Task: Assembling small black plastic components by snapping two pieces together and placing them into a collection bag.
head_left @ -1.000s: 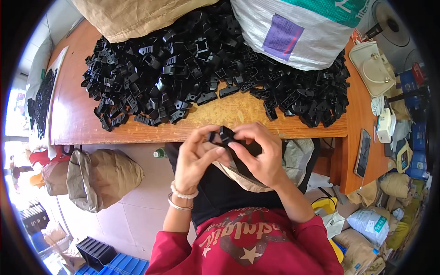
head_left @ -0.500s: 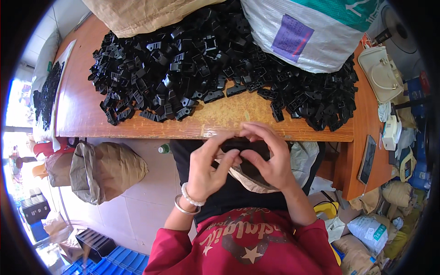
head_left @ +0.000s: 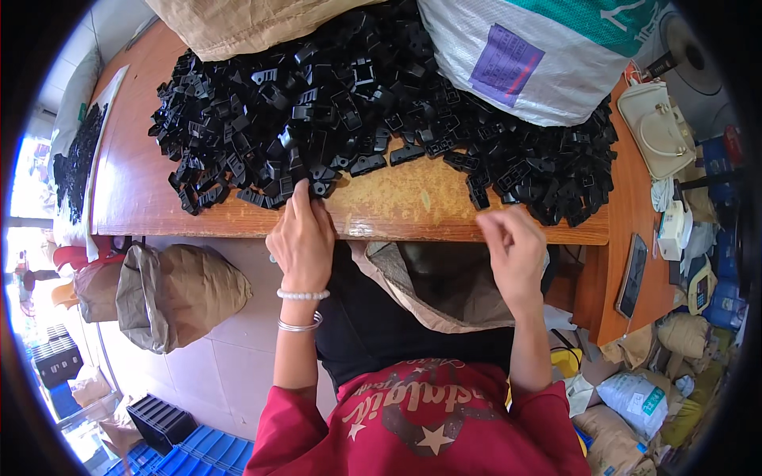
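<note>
A big heap of small black plastic parts covers much of the wooden table. My left hand, with a bead bracelet and a bangle at its wrist, reaches over the table's front edge. Its fingertips close on a black plastic part at the front of the heap. Just over the edge at right is my right hand, fingers bent together; whatever they may hold is hidden. It is closest to the front right of the heap. Between my hands, below the edge, an open-mouthed woven sack rests at my lap.
A brown paper sack and a white woven sack stand on the heap. To the right are a cream handbag and a phone. Another paper sack stands left, above blue crates.
My hands were together above the sack and have parted. The left went left and forward to the heap; the right moved right to the table edge. The sack's mouth shows more.
</note>
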A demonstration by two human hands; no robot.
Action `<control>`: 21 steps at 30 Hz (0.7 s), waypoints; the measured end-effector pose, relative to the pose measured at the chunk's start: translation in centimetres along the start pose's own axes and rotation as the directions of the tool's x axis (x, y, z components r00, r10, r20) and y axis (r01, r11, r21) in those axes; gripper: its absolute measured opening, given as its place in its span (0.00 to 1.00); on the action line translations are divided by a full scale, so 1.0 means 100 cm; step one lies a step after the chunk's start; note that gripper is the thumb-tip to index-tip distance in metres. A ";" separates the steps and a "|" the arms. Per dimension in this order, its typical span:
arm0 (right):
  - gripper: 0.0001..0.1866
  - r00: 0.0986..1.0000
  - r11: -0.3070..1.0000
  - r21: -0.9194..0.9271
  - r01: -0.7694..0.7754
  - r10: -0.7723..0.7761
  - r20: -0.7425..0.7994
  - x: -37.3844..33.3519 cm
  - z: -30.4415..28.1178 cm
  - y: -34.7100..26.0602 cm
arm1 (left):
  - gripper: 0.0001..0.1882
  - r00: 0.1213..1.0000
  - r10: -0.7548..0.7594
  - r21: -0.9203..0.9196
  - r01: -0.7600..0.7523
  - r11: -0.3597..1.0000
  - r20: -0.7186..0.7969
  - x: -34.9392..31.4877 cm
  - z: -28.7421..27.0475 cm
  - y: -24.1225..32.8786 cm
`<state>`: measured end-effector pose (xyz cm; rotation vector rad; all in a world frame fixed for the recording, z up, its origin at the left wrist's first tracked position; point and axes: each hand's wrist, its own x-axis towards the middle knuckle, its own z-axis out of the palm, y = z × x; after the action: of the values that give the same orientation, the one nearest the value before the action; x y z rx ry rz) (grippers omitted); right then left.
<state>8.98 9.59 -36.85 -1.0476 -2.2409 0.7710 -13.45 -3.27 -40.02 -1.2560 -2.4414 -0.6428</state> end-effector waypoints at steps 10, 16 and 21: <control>0.11 0.981 0.982 -0.054 0.180 -0.183 -0.057 0.018 0.029 0.013 | 0.09 0.817 -0.238 -0.726 0.576 0.375 0.525 -0.010 -0.009 0.012; 0.17 0.972 0.951 -0.209 0.229 -0.213 0.095 0.023 0.039 0.005 | 0.19 0.719 0.150 -0.631 0.675 -0.383 0.679 -0.009 -0.008 0.014; 0.17 0.982 0.972 -0.138 0.188 -0.185 0.030 0.020 0.046 0.002 | 0.19 0.685 0.115 -0.668 0.728 -0.155 0.720 -0.004 -0.009 0.024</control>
<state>4.82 10.08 -39.66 -0.8790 -2.3959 0.5510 -11.17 -2.78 -38.87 -1.0534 -2.5105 -3.2841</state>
